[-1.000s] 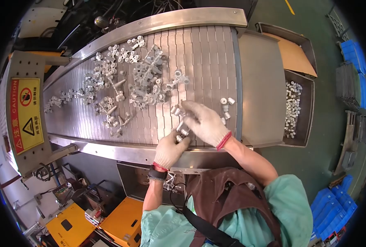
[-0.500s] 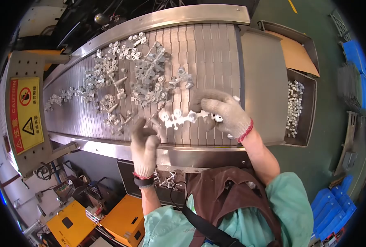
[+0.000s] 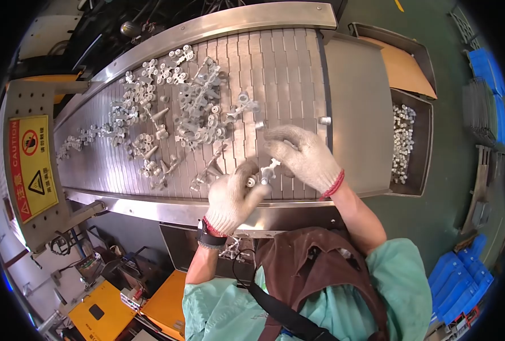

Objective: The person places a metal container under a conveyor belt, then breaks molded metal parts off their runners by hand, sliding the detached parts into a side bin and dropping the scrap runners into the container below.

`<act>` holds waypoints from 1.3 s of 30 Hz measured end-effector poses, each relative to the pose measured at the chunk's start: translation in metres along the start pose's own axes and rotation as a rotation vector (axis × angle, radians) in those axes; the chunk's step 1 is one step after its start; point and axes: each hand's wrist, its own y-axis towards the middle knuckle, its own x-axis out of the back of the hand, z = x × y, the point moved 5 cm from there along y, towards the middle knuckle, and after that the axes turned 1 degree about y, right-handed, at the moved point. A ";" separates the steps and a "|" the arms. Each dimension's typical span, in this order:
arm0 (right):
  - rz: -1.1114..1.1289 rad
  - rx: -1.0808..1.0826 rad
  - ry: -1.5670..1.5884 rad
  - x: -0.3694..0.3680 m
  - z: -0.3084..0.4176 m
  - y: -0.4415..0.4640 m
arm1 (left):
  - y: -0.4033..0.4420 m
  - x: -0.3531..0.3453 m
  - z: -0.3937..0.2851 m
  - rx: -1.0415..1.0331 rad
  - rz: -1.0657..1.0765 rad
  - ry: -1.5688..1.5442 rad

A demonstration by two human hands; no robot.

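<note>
My left hand (image 3: pixel 232 196), in a pale knitted glove, pinches a branched metal casting (image 3: pixel 268 172) with round ends between thumb and fingers, above the near side of the slatted conveyor belt (image 3: pixel 298 68). My right hand (image 3: pixel 306 156), gloved too, is just right of the casting, its fingers curved and apart, with nothing visible between them. The casting's upper tip lies close below this hand; contact cannot be made out. A small round metal piece (image 3: pixel 259 125) lies beyond the right fingertips. Another small cylinder (image 3: pixel 324 120) rests at the belt's right end.
Piles of similar castings (image 3: pixel 198 105) cover the belt's left and middle. Right of the belt, a metal plate (image 3: pixel 357 113) leads to a bin (image 3: pixel 426 142) of small cylinders. Metal rails edge the belt. A caution sign (image 3: pixel 34 167) hangs left; below sits a box (image 3: pixel 178 247) with castings.
My left hand has moved right and taken hold of the casting that was at my right hand. My right hand no longer visibly grips it. A small cylinder now shows at the belt's end.
</note>
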 end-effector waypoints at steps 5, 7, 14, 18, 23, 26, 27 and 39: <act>0.006 -0.041 0.098 0.000 -0.001 -0.002 | 0.000 0.005 -0.009 0.168 0.117 -0.122; 0.045 -0.094 0.171 0.000 0.004 -0.005 | -0.003 0.005 -0.007 0.164 0.078 -0.175; 0.210 0.113 0.621 0.002 0.007 -0.006 | -0.008 0.018 -0.012 0.103 -0.091 -0.303; 0.005 0.096 0.010 0.002 0.025 -0.008 | -0.005 0.020 -0.010 0.024 -0.086 -0.055; -0.006 0.092 0.006 0.005 0.026 -0.012 | -0.013 -0.001 0.000 0.155 0.116 -0.716; 0.025 -0.051 0.225 0.004 0.008 -0.013 | -0.017 -0.010 -0.008 0.433 0.290 -1.054; 0.034 -0.087 0.267 0.005 0.005 -0.012 | -0.015 -0.014 -0.005 0.439 0.293 -1.093; -0.297 0.222 -0.162 0.009 -0.016 0.012 | 0.005 -0.036 0.020 0.277 0.071 -0.808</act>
